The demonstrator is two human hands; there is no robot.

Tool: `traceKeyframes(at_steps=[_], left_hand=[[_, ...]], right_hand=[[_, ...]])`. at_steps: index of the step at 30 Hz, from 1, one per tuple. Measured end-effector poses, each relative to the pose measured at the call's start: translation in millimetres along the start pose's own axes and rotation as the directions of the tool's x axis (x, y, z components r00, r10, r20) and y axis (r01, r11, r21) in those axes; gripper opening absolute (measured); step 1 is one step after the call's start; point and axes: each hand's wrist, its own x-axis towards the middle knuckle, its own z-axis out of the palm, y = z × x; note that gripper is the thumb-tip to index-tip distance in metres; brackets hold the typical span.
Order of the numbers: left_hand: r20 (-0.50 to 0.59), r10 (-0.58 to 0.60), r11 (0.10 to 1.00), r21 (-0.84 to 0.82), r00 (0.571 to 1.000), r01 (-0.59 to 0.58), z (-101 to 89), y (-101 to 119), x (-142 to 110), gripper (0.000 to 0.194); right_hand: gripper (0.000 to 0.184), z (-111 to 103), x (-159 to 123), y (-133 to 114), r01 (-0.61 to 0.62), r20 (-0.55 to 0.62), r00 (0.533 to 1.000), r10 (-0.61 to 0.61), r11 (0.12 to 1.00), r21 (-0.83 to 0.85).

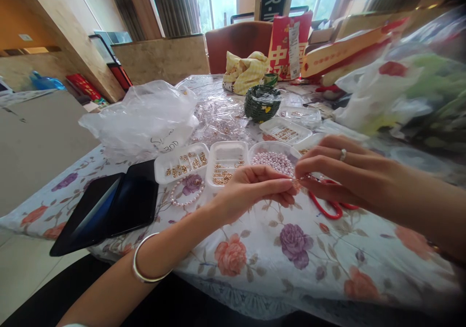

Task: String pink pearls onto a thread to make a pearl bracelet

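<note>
In front of me my left hand is closed, thumb and forefinger pinched together. Its tips meet those of my right hand, also in a pinch. Whatever sits between the fingertips is too small to make out. Just behind them stands a round tub of pink pearl beads. Red-handled scissors lie beneath my right hand, which partly hides them. To the left are a clear tray of gold beads and another divided tray with gold pieces. A pearl bracelet rests on the tablecloth.
Two dark tablets lie at the left edge of the flowered tablecloth. Farther back are a large plastic bag, a dark green basket, a yellow cloth bundle and a red bag. More bags crowd the right.
</note>
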Motion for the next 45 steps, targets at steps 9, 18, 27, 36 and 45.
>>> traceKeyframes(at_steps=[9,18,27,36,45], left_hand=[[-0.083,0.012,1.000,-0.014,0.996,-0.013,3.3,-0.6,0.0,0.009],[-0.069,0.053,0.998,-0.024,0.996,-0.054,1.2,-3.4,0.4,0.006],[-0.064,0.047,0.998,-0.039,0.997,-0.049,1.8,-2.6,0.1,0.006],[-0.080,0.036,0.997,-0.061,0.996,-0.041,3.3,-1.5,-0.1,0.005],[0.023,-0.037,0.987,-0.154,0.999,0.040,-1.6,-1.7,0.7,0.008]], right_hand=[[0.010,5.2,-0.9,1.6,-0.013,-0.012,1.000,0.013,1.000,-0.023],[0.010,3.1,-1.3,-0.1,-0.043,0.043,0.998,0.043,0.999,0.007],[0.019,0.4,-4.1,1.4,-0.037,0.042,0.999,0.035,0.997,0.068],[0.028,0.0,-5.0,0.8,-0.026,-0.051,0.998,0.029,0.998,0.057],[0.024,-1.7,-4.7,-2.5,-0.010,-0.077,0.997,0.013,0.999,0.040]])
